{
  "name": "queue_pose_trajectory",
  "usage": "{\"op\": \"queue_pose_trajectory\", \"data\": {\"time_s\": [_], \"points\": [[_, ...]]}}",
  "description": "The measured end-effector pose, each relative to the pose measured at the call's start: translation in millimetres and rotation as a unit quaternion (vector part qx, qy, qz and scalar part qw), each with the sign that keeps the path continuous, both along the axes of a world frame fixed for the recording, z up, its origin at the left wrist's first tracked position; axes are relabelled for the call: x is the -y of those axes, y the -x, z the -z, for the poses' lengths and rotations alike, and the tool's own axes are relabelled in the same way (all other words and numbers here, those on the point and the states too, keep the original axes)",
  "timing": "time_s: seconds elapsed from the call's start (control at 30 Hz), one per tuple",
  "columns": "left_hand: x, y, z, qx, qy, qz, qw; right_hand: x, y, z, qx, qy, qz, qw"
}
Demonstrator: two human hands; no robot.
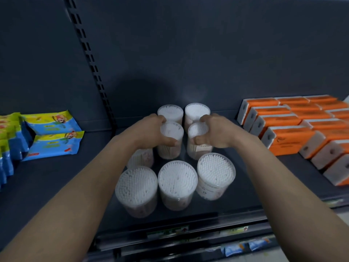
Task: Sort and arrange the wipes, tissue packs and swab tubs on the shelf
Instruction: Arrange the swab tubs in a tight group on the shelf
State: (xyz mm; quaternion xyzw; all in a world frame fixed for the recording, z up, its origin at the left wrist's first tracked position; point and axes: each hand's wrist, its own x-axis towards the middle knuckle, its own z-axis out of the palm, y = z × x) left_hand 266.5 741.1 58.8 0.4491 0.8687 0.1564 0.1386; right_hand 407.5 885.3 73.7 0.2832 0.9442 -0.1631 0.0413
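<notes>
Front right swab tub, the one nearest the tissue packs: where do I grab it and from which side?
Grip the front right swab tub around its clear round wall, just under the lid, coming from its right. It stands upright, that side faces open shelf, while the front middle tub sits close on its left. A top pinch looks unlikely: the lid is wide and flat.

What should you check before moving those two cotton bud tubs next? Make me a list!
1. Left hand wrapped round its swab tub: ok.
2. Right hand wrapped round the other held tub: ok.
3. Both held tubs upright: ok.
4. Two back tubs standing upright behind them: ok.
5. Tub under the left wrist standing straight: cannot tell, partly hidden.
6. Orange tissue packs and wipes packs apart from the tubs: ok.
</notes>
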Motion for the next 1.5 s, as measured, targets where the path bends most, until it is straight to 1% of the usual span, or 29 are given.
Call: {"op": "queue_pose_trajectory", "data": {"time_s": [0.23, 0.37, 0.43, 0.5, 0.57, 0.6, 0.67, 0.7, 0.73, 0.83, 0.93, 1.1, 1.2, 1.33, 1.43, 1.5], "points": [[8.3, -17.5, -4.4, 0.013, 0.037, 0.031, 0.999, 6.6, -11.2, -6.0, 0.055, 0.016, -0.026, 0.998], [15.3, -22.4, -8.9, 0.050, 0.044, 0.057, 0.996, 8.1, -11.7, -8.5, 0.071, 0.021, -0.034, 0.997], [21.1, -21.9, -11.1, 0.082, 0.028, 0.068, 0.994, 9.3, -9.0, -9.5, 0.028, 0.023, -0.040, 0.999], [31.9, -15.8, -15.8, 0.100, -0.014, 0.049, 0.994, 11.9, -5.5, -12.1, -0.039, 0.028, -0.056, 0.997], [46.9, -3.9, -17.3, 0.067, -0.048, -0.001, 0.997, 17.7, -1.8, -16.4, -0.071, 0.059, -0.078, 0.993], [54.5, 2.4, -16.6, 0.037, -0.037, -0.027, 0.998, 21.2, 0.5, -17.4, -0.071, 0.084, -0.090, 0.990], [66.4, 10.1, -13.2, -0.005, 0.034, -0.057, 0.998, 29.4, 5.3, -17.9, -0.046, 0.134, -0.114, 0.983], [70.2, 11.4, -10.8, -0.006, 0.061, -0.063, 0.996, 34.0, 8.1, -18.0, -0.027, 0.146, -0.127, 0.981], [72.4, 11.5, -8.9, 0.002, 0.067, -0.065, 0.996, 37.8, 11.3, -17.0, -0.010, 0.148, -0.141, 0.979], [72.7, 9.8, -5.3, 0.031, 0.035, -0.060, 0.997, 45.2, 17.8, -14.0, 0.015, 0.120, -0.165, 0.979], [71.1, 10.4, -4.2, 0.026, 0.021, -0.053, 0.998, 49.3, 22.0, -10.3, 0.015, 0.086, -0.159, 0.983], [76.9, 17.5, -11.2, 0.092, 0.041, 0.013, 0.995, 55.2, 24.3, -10.3, 0.030, 0.050, -0.142, 0.988], [77.5, 21.7, -11.4, 0.106, 0.020, 0.017, 0.994, 57.4, 25.7, -11.2, 0.035, 0.051, -0.132, 0.989], [76.8, 27.0, -3.8, 0.091, 0.001, 0.009, 0.996, 62.1, 28.1, -10.7, 0.034, 0.053, -0.120, 0.991], [77.9, 30.7, -1.9, 0.100, -0.002, 0.040, 0.994, 63.9, 28.7, -11.3, 0.044, 0.062, -0.117, 0.990], [76.1, 33.5, -1.3, 0.096, 0.006, 0.067, 0.993, 61.3, 29.6, -11.6, 0.021, 0.078, -0.107, 0.991]]}}
